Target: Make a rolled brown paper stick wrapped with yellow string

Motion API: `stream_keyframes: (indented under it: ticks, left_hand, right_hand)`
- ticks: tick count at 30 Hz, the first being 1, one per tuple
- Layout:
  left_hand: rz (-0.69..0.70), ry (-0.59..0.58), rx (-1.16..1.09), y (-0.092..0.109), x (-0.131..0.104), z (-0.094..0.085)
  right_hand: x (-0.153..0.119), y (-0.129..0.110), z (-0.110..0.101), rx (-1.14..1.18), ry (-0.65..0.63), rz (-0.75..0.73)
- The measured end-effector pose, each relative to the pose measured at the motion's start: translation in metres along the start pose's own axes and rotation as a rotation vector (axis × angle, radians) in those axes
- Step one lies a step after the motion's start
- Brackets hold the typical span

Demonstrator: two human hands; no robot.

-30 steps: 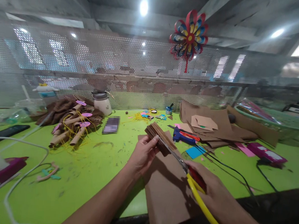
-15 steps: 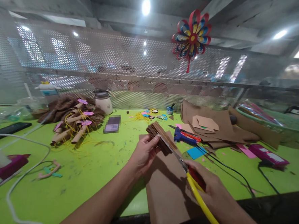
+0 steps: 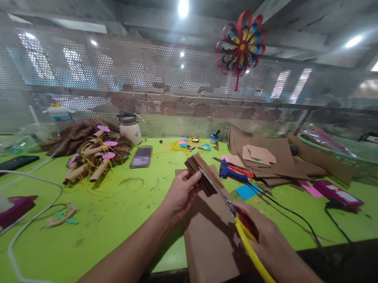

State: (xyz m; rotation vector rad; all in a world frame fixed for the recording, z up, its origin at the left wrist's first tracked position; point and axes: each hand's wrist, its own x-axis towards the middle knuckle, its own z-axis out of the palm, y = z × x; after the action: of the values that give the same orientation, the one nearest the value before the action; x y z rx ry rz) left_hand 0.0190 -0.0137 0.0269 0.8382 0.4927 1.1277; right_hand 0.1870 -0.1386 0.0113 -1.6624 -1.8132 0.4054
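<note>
My left hand [image 3: 183, 193] is closed on a folded stack of brown paper [image 3: 198, 170], thumb on top and fingers beneath. My right hand [image 3: 266, 236] grips a pair of scissors [image 3: 242, 232] with yellow and red handles. The blades lie along the right side of the folded paper, close to my left thumb. Whether the blades are spread is hard to make out. Below both hands a large brown paper sheet [image 3: 208, 249] lies over the table's front edge.
A blue glue gun [image 3: 233, 172], a blue paper square [image 3: 247, 191] and brown sheets [image 3: 271, 151] lie to the right, with a purple power strip [image 3: 337, 195] beyond. Rolled paper tubes [image 3: 100, 170] with yellow string, a flask [image 3: 129, 129] and a phone [image 3: 141, 157] stand or lie left of centre.
Almost nothing differs. The scissors' handles and my right hand have shifted very slightly left, and the whole view has drifted a little; the paper stays in my left hand.
</note>
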Motion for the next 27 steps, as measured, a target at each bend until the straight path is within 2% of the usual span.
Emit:
stream_keyframes:
  ticks: [11, 27]
  left_hand:
    - [0.007, -0.027, -0.007, 0.001, -0.001, 0.002]
    - [0.023, -0.031, 0.02, 0.004, -0.002, 0.003]
  right_hand:
    - [0.003, -0.009, 0.001, 0.048, 0.024, 0.005]
    - [0.006, -0.007, 0.01, 0.093, 0.104, -0.021]
